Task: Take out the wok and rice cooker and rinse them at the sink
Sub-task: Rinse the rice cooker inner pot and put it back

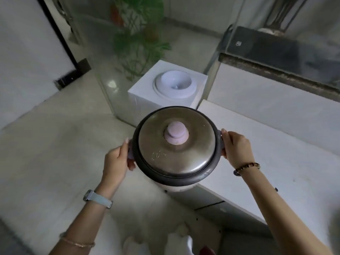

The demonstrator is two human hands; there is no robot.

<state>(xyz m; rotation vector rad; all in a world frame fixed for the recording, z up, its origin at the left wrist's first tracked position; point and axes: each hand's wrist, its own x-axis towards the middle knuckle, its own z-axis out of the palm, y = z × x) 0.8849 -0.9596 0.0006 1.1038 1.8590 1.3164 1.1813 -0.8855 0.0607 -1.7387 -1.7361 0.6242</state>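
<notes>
The rice cooker (193, 159) hangs in the air in front of me, seen from above. It has a dull metal lid with a pale pink knob (177, 133) and a dark rim. My left hand (117, 159) grips its left side handle. On the opposite side handle, my right hand (236, 146) is closed. The cooker's white body shows just below the rim. No wok and no sink are in view.
A white water dispenser without a bottle (171, 87) stands just beyond the cooker. To the right runs a white counter (276, 148), with a dark ledge (276, 67) behind it. A green plant (139, 34) stands at the back. Pale floor tiles (55, 144) spread to the left.
</notes>
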